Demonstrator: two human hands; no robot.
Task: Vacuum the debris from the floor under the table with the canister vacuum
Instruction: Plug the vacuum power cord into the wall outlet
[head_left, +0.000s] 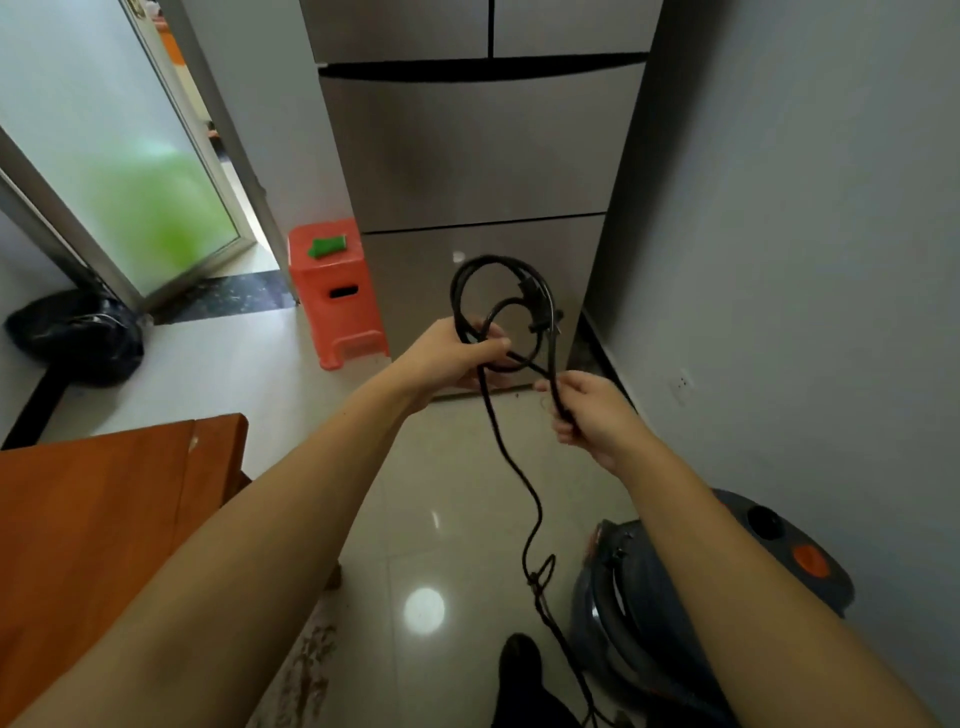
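Canister vacuum (737, 582) sits on the floor at lower right, beside my right arm. My left hand (457, 358) grips the coiled power cord (498, 312); my right hand (587, 410) pinches one strand. Debris (311, 654) lies beside the table (104, 509).

canister vacuum (769, 561): my right forearm covers its middle | power cord (506, 452): lower end runs off bottom edge | desk (104, 519): cut by left edge | frosted door (130, 171): green shape behind it blurred
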